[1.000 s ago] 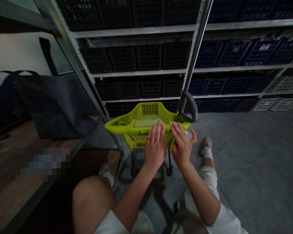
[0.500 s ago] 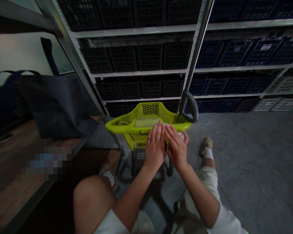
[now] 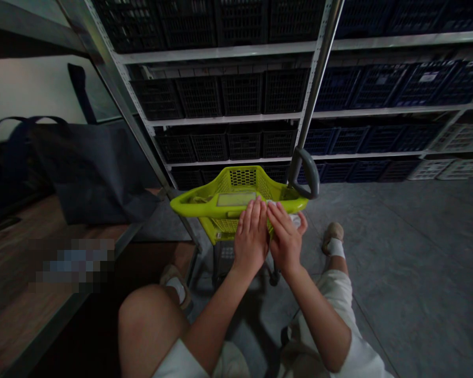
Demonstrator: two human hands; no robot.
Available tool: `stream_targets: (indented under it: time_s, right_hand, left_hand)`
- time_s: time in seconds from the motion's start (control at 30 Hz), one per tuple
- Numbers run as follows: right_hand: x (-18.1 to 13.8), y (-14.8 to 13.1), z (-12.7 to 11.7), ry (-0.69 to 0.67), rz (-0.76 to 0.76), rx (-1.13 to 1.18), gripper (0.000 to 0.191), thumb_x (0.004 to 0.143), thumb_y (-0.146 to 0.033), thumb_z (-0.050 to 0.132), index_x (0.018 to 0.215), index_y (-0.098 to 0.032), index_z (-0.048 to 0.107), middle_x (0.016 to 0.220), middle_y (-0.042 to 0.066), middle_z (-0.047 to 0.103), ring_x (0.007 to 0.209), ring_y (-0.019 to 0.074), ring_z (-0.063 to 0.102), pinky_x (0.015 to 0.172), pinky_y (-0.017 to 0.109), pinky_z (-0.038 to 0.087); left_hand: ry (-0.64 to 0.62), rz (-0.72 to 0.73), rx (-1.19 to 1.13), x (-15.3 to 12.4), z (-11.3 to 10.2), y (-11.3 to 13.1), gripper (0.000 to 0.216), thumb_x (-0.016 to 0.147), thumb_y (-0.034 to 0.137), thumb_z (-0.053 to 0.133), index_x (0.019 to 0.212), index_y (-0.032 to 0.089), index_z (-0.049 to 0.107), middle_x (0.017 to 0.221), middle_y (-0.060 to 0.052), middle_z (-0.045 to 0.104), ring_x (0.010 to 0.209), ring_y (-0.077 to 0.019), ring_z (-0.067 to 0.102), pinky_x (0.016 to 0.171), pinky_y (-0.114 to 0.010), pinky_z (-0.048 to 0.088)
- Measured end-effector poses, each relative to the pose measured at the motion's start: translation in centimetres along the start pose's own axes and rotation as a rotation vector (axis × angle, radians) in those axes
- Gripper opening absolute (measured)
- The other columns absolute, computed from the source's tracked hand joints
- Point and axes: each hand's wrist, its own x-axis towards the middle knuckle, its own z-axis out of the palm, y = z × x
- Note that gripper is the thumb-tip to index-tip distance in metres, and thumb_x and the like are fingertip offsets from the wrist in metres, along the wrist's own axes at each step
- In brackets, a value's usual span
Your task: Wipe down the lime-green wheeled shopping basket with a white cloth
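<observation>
A yellow-green shopping cart (image 3: 205,208) stands in front of me, its wide handle toward me. My left hand (image 3: 252,231) lies over the handle just right of the flat label panel (image 3: 237,199), its fingers straight and side by side. Close against it is my right hand (image 3: 287,231), bent over the handle with the little finger sticking out. Bits of a crumpled white cloth or tissue (image 3: 295,220) show under the right hand; its palm hides the remainder. At the handle's right end rises a grey loop grip (image 3: 308,170).
Shelves of black crates (image 3: 242,94) and blue crates (image 3: 382,84) stand ahead. To the left, a dark bag (image 3: 98,173) rests on a wooden bench (image 3: 8,273) beside a blurred-out patch. A metal pole (image 3: 319,73) rises behind the cart. Grey floor (image 3: 429,252) stretches right.
My right little finger has lifted slightly outward, and the right forearm has shifted a little left. Otherwise both hands keep their place on the handle.
</observation>
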Motion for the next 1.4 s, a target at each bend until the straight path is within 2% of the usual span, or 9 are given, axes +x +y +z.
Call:
stream_targets:
  time_s: [0.1,0.37,0.6,0.7,0.83,1.0,1.1,1.27,1.4]
  right_hand:
    - [-0.2,-0.5,-0.1,-0.064,-0.028,0.031,0.058,0.092,-0.009,0.04,0.147,-0.027,0.047,0.142,0.007,0.062,0.137,0.0192,0.052,0.121,0.047,0.014]
    - [0.2,3.4,-0.7,0.165,0.155,-0.082,0.054,0.092,-0.008,0.038,0.138,-0.03,0.057,0.136,0.006,0.066,0.13,0.0208,0.059,0.118,0.053,0.017]
    - [0.0,-1.1,0.6,0.006,0.053,-0.009,0.054,0.093,-0.009,0.039,0.143,-0.027,0.051,0.139,0.006,0.063,0.134,0.0192,0.055,0.117,0.046,0.017]
    - [0.1,-1.5,0.3,-0.044,0.024,-0.002,0.053,0.094,-0.009,0.042,0.144,-0.025,0.049,0.143,0.007,0.061,0.136,0.0189,0.052,0.116,0.041,0.015]
    - [0.0,1.1,-0.6,-0.085,-0.062,-0.062,0.058,0.094,-0.008,0.04,0.149,-0.025,0.043,0.146,0.007,0.058,0.14,0.0195,0.048,0.117,0.043,0.012]
    - [-0.2,4.4,-1.2,0.072,0.052,-0.136,0.062,0.094,-0.006,0.034,0.151,-0.029,0.042,0.145,0.009,0.058,0.137,0.0211,0.052,0.113,0.046,0.021]
    - [-0.2,3.4,-0.7,0.079,0.058,-0.126,0.062,0.093,-0.005,0.035,0.15,-0.028,0.043,0.143,0.009,0.06,0.137,0.0213,0.052,0.114,0.047,0.022]
    - [-0.6,-0.5,0.2,-0.061,-0.06,-0.029,0.053,0.095,-0.011,0.037,0.147,-0.021,0.047,0.144,0.009,0.059,0.139,0.0197,0.049,0.118,0.042,0.017]
    - [-0.7,0.4,-0.1,-0.068,-0.092,-0.05,0.054,0.095,-0.009,0.037,0.147,-0.021,0.046,0.143,0.009,0.06,0.138,0.0185,0.051,0.118,0.042,0.015]
  left_hand:
    - [0.011,0.006,0.016,0.0,0.0,-0.1,0.061,0.098,0.019,0.043,0.155,0.006,0.025,0.158,-0.017,0.041,0.149,-0.0258,0.033,0.119,-0.044,0.038]
    - [-0.019,0.021,0.002,0.2,-0.6,0.0,0.065,0.095,0.017,0.046,0.155,0.004,0.025,0.16,-0.017,0.037,0.151,-0.0293,0.03,0.121,-0.046,0.034]
    - [0.01,-0.002,0.048,0.1,0.2,0.0,0.059,0.098,0.016,0.04,0.155,0.006,0.026,0.156,-0.017,0.044,0.148,-0.0252,0.036,0.119,-0.044,0.038]
    - [0.016,0.014,0.04,-0.1,0.3,-0.2,0.06,0.098,0.016,0.04,0.155,0.006,0.024,0.156,-0.017,0.043,0.149,-0.0253,0.034,0.119,-0.044,0.038]
    - [0.007,0.018,0.009,0.0,-0.1,-0.2,0.063,0.097,0.018,0.044,0.155,0.006,0.025,0.159,-0.018,0.039,0.151,-0.0274,0.03,0.121,-0.045,0.035]
    - [-0.02,0.017,-0.018,0.2,-0.4,0.1,0.068,0.094,0.017,0.047,0.156,0.005,0.022,0.16,-0.018,0.036,0.151,-0.0288,0.028,0.122,-0.046,0.031]
    - [-0.017,0.005,-0.015,0.2,-0.2,0.1,0.067,0.095,0.018,0.047,0.156,0.005,0.022,0.16,-0.018,0.036,0.151,-0.029,0.029,0.122,-0.047,0.032]
    - [0.026,0.003,0.03,-0.1,0.2,-0.2,0.06,0.098,0.018,0.043,0.154,0.007,0.027,0.157,-0.018,0.042,0.149,-0.0266,0.035,0.119,-0.044,0.037]
    - [0.012,0.014,0.018,-0.1,0.0,-0.4,0.061,0.097,0.018,0.044,0.154,0.007,0.028,0.158,-0.017,0.041,0.149,-0.0271,0.033,0.12,-0.044,0.036]
